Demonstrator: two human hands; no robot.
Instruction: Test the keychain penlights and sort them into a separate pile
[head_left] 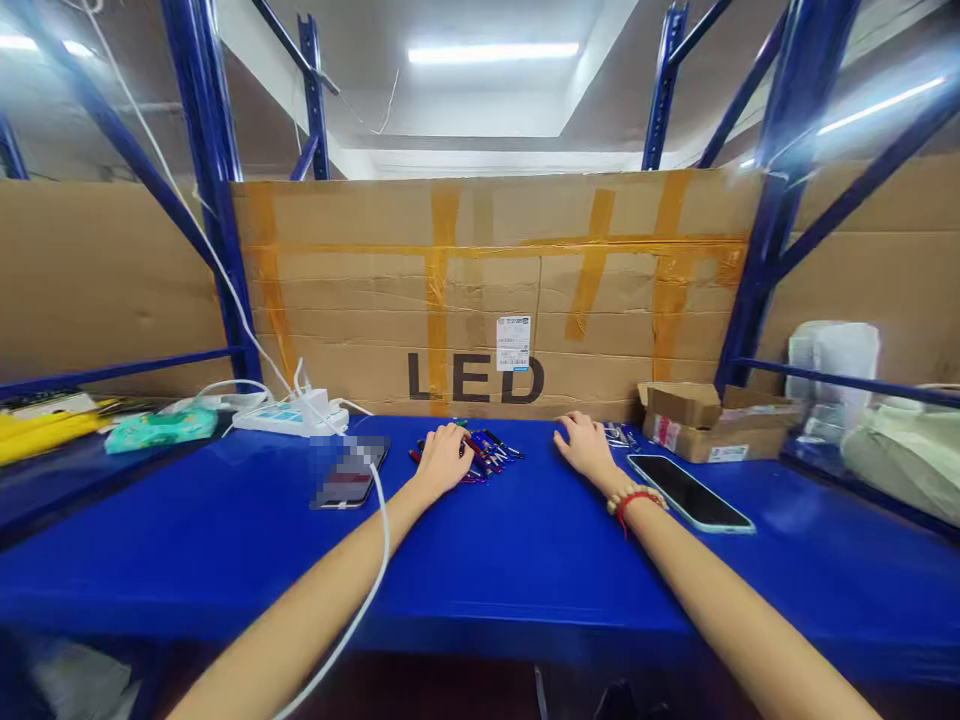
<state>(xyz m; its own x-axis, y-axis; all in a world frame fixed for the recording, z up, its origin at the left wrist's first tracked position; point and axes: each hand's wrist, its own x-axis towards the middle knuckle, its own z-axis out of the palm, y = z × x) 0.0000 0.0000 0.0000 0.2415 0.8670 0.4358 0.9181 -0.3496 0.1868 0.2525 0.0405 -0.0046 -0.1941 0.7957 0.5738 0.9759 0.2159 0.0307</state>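
On the blue table, a loose pile of small, shiny coloured metal pieces (495,455) lies at the middle, in red, blue, purple and green; their exact kind is too small to tell. My left hand (446,458) rests over the pile's left side with fingers curled down into it, so what they grip is hidden. To the right, my right hand (585,447) lies on the tabletop with its thumb apart from the fingers. Just beyond it is a cluster of small silvery pieces (619,436), partly covered by the hand. Beads and a red cord circle my right wrist.
A phone (690,492) lies beside my right forearm, near an opened cardboard box (694,420). Left of my left hand is another phone (356,475), partly blurred. A white cable (386,530) crosses my left forearm from a power strip (281,417). Tall cardboard (360,300) closes the back.
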